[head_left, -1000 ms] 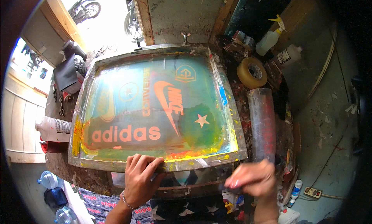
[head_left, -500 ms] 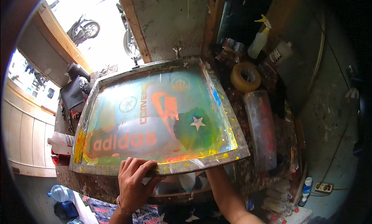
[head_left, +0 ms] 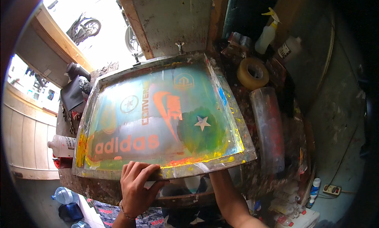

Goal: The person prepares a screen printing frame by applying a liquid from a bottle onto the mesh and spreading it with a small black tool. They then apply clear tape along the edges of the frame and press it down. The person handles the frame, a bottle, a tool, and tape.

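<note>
A large screen-printing frame (head_left: pixel 244 149) is tilted up at its near side over the worktable. Its green-tinted mesh (head_left: pixel 130 127) carries orange logo shapes and a pale star, with yellow and blue ink smears along the wooden border. My left hand (head_left: pixel 138 184) grips the front rail, fingers curled over the top and thumb below. From the lower right, my right forearm (head_left: pixel 231 200) reaches under the frame; the hand itself is hidden there. Beneath the raised rail, part of a clear or glossy surface (head_left: pixel 173 189) shows.
Hinge clamps (head_left: pixel 180 47) stand at the frame's far edge. On the right are a roll of tape (head_left: pixel 242 76), a spray bottle (head_left: pixel 266 36) and an ink-stained clear cylinder (head_left: pixel 268 129). A white bottle (head_left: pixel 62 146) and scissors (head_left: pixel 72 125) lie left. A power socket (head_left: pixel 331 189) sits low right.
The whole view has shifted slightly. My left hand keeps its grip on the front rail, and my right forearm stays under the raised frame.
</note>
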`<state>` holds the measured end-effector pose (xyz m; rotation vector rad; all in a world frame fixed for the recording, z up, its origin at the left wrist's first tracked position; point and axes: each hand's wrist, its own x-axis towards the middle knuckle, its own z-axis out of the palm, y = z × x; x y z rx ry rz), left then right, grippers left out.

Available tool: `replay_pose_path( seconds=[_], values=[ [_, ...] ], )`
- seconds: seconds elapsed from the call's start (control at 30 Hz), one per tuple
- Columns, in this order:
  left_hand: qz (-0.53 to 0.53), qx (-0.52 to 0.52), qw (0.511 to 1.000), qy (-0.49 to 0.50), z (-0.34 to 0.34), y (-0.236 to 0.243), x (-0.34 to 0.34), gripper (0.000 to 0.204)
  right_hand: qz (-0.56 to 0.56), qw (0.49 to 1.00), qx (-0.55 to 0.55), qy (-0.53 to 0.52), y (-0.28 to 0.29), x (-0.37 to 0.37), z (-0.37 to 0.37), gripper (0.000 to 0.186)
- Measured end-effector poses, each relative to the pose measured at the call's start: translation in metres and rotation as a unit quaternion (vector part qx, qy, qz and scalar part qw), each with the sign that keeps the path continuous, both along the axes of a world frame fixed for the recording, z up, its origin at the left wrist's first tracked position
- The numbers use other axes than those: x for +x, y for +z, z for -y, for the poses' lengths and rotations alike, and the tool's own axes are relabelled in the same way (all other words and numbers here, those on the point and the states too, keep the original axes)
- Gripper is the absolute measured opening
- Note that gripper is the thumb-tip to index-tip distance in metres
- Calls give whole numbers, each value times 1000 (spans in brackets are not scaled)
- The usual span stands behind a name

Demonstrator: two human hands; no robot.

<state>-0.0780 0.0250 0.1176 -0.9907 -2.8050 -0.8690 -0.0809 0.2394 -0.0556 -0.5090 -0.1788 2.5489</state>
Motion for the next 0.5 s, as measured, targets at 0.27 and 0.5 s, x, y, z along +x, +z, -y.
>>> replay_pose_path(
  seconds=[0.27,0.5],
  values=[
    [3,-13,1000,-6,2,-2,0,43,0,1000,-2,-6,0,0,-1,41],
    [-2,-8,1000,-4,1,-3,1,45,-1,1000,-2,-7,0,-1,-2,42]
  ],
)
